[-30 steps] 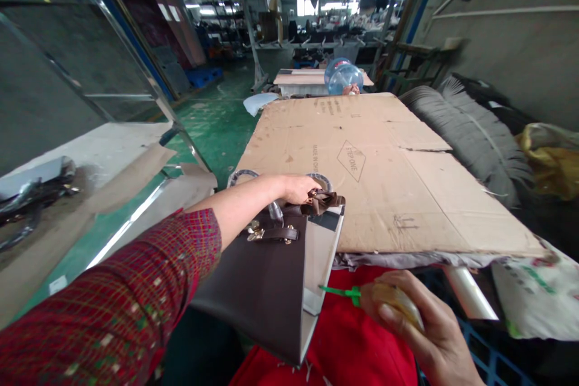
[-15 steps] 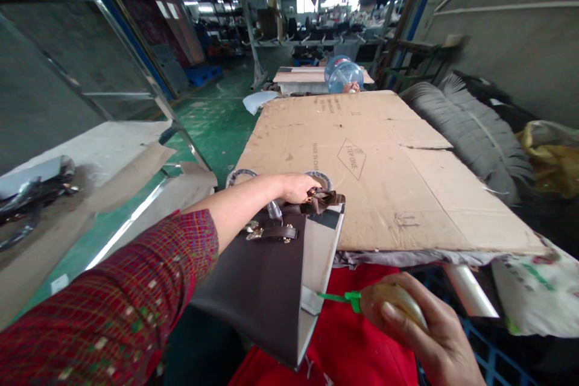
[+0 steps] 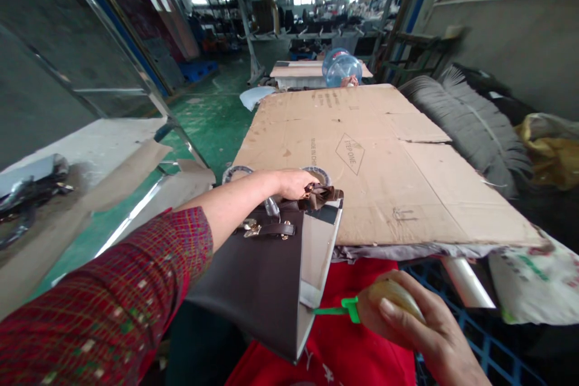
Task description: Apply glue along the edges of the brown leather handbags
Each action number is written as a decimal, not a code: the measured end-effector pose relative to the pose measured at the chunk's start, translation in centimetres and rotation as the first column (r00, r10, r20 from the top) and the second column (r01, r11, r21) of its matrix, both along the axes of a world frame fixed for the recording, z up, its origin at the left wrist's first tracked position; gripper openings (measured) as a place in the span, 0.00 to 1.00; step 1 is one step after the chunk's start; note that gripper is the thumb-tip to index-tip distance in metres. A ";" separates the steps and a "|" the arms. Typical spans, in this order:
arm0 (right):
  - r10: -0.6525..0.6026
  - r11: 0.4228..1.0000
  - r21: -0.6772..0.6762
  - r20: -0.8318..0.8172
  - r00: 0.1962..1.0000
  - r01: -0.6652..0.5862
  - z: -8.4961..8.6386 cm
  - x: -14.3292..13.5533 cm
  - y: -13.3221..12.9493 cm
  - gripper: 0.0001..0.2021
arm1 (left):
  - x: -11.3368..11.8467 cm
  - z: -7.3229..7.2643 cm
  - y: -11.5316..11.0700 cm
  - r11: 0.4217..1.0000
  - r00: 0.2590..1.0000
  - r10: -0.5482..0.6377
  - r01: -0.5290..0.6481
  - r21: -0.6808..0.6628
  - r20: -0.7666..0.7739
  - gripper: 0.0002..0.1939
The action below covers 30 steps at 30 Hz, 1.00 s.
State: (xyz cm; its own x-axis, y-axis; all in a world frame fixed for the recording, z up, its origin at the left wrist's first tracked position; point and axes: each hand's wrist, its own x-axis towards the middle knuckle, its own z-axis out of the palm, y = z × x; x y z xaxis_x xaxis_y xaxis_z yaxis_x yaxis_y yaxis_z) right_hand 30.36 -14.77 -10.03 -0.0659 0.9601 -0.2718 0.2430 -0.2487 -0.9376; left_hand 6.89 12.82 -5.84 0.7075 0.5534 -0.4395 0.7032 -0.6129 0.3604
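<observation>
A dark brown handbag [image 3: 253, 277] with a beige open side rests tilted over my lap, its gold-coloured fittings and strap facing up. My left hand [image 3: 296, 185] reaches across it, fingers closed on gathered brown material [image 3: 320, 196] at the bag's top edge; the fingertips are partly hidden. Plastic-wrapped handles [image 3: 319, 175] stand behind that hand. In my right hand [image 3: 429, 319] is a squeeze bottle [image 3: 393, 300] holding a yellowish fluid, fingers wrapped round it. Its thin green nozzle [image 3: 332, 311] points left, with the tip at the lower side edge of the bag.
A cardboard-covered table [image 3: 384, 187] spreads out ahead, with a large clear blue water bottle [image 3: 340, 67] beyond it. To the left stands a metal-framed rack [image 3: 149, 87] with paper-covered shelves. Grey material [image 3: 470, 126] and a white sack [image 3: 534, 283] lie on the right.
The green nozzle has moved down and slightly left along the bag's side edge. My left hand keeps its hold at the top. The whole view has shifted slightly.
</observation>
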 end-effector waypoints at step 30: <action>0.125 0.953 0.252 0.184 0.975 -0.170 1.9 -0.4 -1.1 0.10 | 0.0 0.3 -0.3 0.999 0.999 0.038 -0.039 -0.014 -0.034 0.13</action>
